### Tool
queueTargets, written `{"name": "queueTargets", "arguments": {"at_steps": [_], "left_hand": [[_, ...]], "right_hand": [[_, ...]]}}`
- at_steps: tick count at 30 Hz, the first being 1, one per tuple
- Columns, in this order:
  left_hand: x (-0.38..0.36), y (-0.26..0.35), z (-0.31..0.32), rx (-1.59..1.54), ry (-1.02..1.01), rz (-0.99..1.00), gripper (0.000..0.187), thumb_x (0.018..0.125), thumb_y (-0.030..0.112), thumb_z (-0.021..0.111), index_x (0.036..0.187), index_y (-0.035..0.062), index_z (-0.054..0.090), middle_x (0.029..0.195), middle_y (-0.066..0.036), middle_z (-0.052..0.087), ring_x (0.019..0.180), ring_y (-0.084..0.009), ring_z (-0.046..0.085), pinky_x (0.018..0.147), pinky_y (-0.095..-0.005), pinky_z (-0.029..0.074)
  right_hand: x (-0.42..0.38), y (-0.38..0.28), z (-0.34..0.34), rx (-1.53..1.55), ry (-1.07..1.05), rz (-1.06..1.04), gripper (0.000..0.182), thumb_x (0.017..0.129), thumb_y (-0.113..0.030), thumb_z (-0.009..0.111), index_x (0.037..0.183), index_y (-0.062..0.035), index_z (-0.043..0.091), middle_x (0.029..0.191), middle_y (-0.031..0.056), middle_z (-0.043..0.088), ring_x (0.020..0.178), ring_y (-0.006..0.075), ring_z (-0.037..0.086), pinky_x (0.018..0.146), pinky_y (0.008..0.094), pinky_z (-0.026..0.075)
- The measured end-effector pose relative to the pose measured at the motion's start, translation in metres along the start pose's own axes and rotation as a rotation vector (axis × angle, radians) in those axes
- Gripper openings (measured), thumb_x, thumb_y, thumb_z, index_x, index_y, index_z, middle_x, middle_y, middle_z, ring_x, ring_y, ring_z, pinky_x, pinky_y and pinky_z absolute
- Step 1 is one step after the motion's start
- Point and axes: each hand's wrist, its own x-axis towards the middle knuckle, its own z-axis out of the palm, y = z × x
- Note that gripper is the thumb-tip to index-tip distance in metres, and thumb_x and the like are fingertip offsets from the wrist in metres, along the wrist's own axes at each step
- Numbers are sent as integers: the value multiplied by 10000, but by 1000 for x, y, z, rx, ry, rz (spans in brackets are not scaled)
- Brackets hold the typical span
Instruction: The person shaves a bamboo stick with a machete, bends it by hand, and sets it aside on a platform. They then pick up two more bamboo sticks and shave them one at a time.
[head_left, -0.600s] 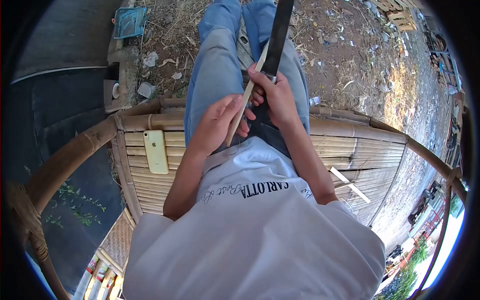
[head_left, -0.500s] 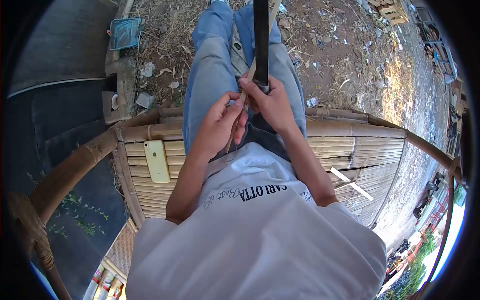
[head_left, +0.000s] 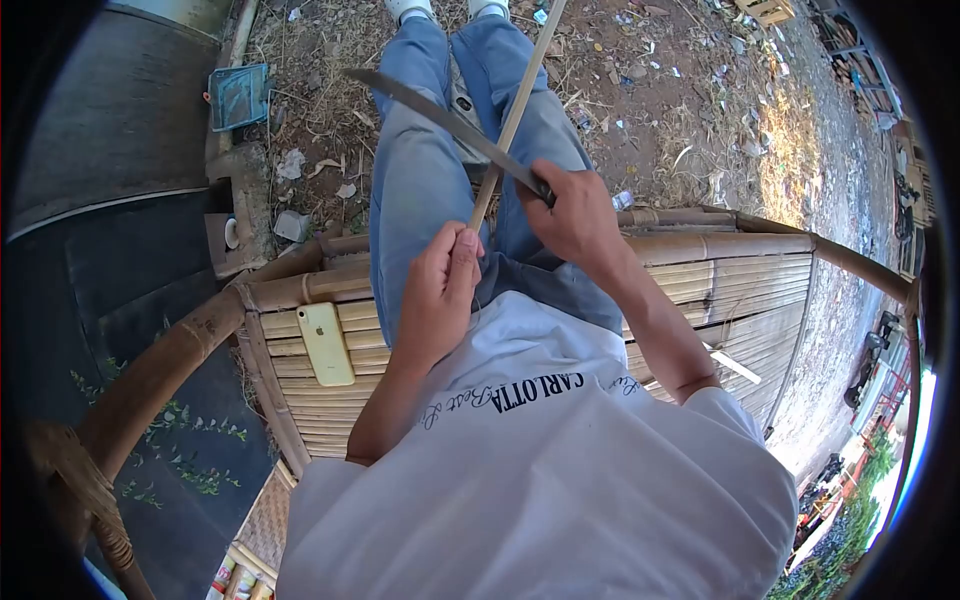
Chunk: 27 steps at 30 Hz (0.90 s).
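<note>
My left hand [head_left: 445, 280] is closed round the lower end of a long, pale bamboo strip [head_left: 522, 95], which slants up and to the right between my legs. My right hand [head_left: 575, 210] grips the handle of a large knife [head_left: 440, 117]. Its long dark blade points to the upper left and crosses the strip a little above my left hand. The blade lies over the strip in this view, close to or against it; the exact contact is hard to tell. The knife's handle is mostly hidden in my fingers.
A yellow phone [head_left: 326, 344] lies on the bamboo bench [head_left: 750, 290] at the left. A pale offcut [head_left: 735, 365] rests on the bench at the right. Beyond are littered ground, a blue basket [head_left: 240, 97] and a wooden crate [head_left: 766, 10]. A curved bamboo rail [head_left: 165, 355] borders the left.
The knife has swung from upright to slanting toward the upper left, across the strip. My right hand has moved right and down, away from my left hand, which has closed lower on the strip.
</note>
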Motion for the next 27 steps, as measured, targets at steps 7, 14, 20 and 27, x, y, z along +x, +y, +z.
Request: {"name": "queueTargets", "arguments": {"at_steps": [7,14,20,27], "left_hand": [[-5,-5,6,152,92,88,284,1005,244,419,873,7,501,545,-29,420,472,-81,363,447,-281,306],[-8,-12,6,209,58,57,271,1002,233,422,887,2,507,534,-39,441,447,-103,396,450,-291,325],[-17,-11,5,210,86,63,290,1002,237,422,865,-5,506,537,-45,447,462,-104,414,453,-289,331],[-16,-23,10,173,85,76,299,1001,250,426,855,0,502,540,-41,446,474,-95,410,457,-287,329]], "right_hand": [[-15,-1,10,-87,-189,-214,208,804,-174,644,734,-17,527,597,195,564,593,407,573,520,462,439],[-7,4,9,-166,-126,-112,185,734,-182,671,737,-39,554,612,150,601,607,372,608,557,454,481],[18,29,6,-226,6,2,192,766,-182,669,710,-27,570,589,166,590,572,379,598,542,454,476],[-18,7,13,-97,-255,-257,173,777,-179,648,769,-12,606,615,201,590,636,399,606,584,473,479]]}}
